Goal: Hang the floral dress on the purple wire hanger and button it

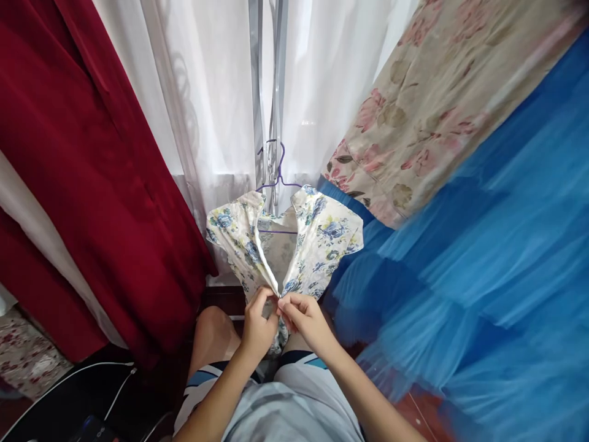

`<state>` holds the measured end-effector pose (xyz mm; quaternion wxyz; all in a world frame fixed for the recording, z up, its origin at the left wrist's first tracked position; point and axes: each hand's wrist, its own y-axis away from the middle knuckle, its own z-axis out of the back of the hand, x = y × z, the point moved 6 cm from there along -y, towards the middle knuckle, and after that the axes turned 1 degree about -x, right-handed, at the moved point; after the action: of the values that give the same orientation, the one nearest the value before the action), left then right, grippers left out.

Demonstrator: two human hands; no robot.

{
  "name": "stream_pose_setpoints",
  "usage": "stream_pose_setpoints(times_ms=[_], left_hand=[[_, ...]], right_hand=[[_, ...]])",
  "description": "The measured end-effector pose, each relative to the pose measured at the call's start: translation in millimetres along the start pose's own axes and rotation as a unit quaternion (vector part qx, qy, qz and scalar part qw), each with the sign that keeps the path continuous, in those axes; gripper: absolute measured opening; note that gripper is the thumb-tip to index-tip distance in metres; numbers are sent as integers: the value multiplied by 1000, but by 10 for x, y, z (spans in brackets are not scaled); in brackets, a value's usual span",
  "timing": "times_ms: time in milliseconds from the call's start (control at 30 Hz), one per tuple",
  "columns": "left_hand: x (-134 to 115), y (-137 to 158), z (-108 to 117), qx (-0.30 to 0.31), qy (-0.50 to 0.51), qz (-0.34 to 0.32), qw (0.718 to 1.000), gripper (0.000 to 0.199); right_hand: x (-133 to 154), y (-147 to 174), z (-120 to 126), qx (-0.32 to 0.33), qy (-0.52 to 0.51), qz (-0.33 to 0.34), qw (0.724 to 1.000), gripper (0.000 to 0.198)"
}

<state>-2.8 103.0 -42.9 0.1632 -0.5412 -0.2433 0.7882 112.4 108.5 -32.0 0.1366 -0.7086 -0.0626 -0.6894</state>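
Observation:
A white dress [324, 236] with blue flowers, short-sleeved, hangs in front of me on a purple hanger [281, 175]. Its front stands apart in a V that narrows down to my hands. At the bottom of the V, my left hand [261, 313] pinches the edge on its side, fingers closed on the cloth. Close against it, my right hand [299, 313] pinches a tiny dark piece at the point of the V, which looks like a zipper pull. My fingertips cover most of it. The lower part of the dress falls between my knees.
Metal poles [267, 73] rise behind the hanger, before white curtains [211, 92]. A red curtain [115, 184] hangs at left. On the right are a floral cloth [391, 135] and blue tulle [483, 264]. A white cable [120, 393] lies at lower left, near a phone [94, 430].

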Motion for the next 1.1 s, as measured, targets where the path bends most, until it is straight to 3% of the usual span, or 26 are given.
stream_pose_setpoints(times_ms=[133,333,433,533,600,667,767,833,933,1000,1100], left_hand=[[56,-55,-141,36,19,1,999,6],[-38,-170,-206,126,-129,-45,983,14],[46,-127,-235,162,-160,-48,973,20],[128,-123,-209,181,-132,-42,974,18],[75,-247,-115,157,-91,-46,982,14],[-92,-511,67,85,-51,-57,993,15],[-508,-1049,393,-40,-12,-108,993,30],[-780,-1396,500,-44,-17,-149,988,36],[-1013,-1725,495,12,-45,-188,981,27],[-1079,-1786,470,16,-55,-208,976,22],[-1131,-1774,507,-39,-39,-219,974,22]], right_hand=[[342,-256,82,-17,-16,-9,1000,31],[1352,-1105,282,-70,-59,86,992,25],[1609,-1298,313,-85,-78,115,987,22],[1603,-1259,281,-83,-66,135,985,24],[1543,-1173,269,-81,-49,153,984,24],[1499,-1096,277,-79,-31,164,983,24],[1518,-1016,302,-73,-4,175,982,26],[1568,-969,305,-67,15,188,980,28],[1594,-903,297,-68,39,201,976,29],[1557,-880,288,-78,49,209,974,30],[1462,-884,280,-108,78,226,965,30]])
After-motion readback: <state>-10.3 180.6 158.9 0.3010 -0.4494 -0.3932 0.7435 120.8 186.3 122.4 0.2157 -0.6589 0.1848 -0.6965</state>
